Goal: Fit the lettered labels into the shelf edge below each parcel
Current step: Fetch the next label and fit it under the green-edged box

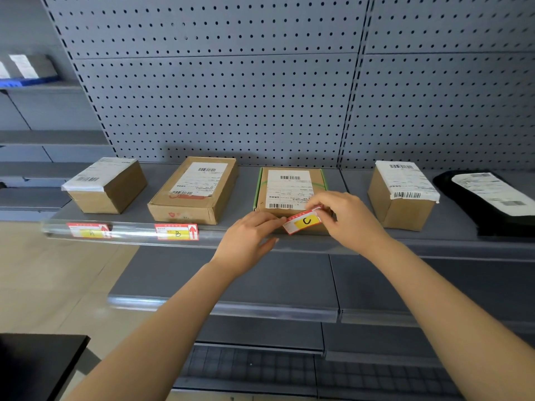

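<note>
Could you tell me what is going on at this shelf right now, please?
A person is labelling parcels along a shelf. Both hands, left hand and right hand, hold the C label in front of the third box, tilted and not yet in the shelf edge strip. The A label and B label already sit in the strip. The fourth box and black bag have none.

Tilted C label [303, 223] before third parcel [289, 189]; A [89, 230], B [177, 232] apparently seated in edge [130, 234].
</note>
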`<state>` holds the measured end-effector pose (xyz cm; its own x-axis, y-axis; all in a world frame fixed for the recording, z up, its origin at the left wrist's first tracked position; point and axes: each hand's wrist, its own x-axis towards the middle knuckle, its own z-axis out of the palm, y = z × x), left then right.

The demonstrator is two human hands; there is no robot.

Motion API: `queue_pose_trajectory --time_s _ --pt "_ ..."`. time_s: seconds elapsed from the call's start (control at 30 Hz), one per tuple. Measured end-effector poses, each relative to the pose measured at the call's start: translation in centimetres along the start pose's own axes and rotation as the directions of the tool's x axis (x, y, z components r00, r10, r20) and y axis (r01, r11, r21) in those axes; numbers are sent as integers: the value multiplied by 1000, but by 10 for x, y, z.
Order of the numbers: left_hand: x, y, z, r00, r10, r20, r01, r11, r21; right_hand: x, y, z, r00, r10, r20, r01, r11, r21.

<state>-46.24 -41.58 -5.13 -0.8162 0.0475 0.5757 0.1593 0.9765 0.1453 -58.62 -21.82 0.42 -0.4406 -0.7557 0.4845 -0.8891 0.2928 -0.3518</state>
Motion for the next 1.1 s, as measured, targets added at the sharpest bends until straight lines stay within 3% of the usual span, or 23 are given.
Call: queue_pose_trajectory --time_s 0.73,1.1 --pt "-9 2 -5 997 29 -66 -31 999 -37 -5 -12 4 1000 12 -27 -11 999 30" --pt "-15 -3 1 1000 15 -15 -16 999 -34 -12 -24 15 999 -19 -50 17 999 -39"
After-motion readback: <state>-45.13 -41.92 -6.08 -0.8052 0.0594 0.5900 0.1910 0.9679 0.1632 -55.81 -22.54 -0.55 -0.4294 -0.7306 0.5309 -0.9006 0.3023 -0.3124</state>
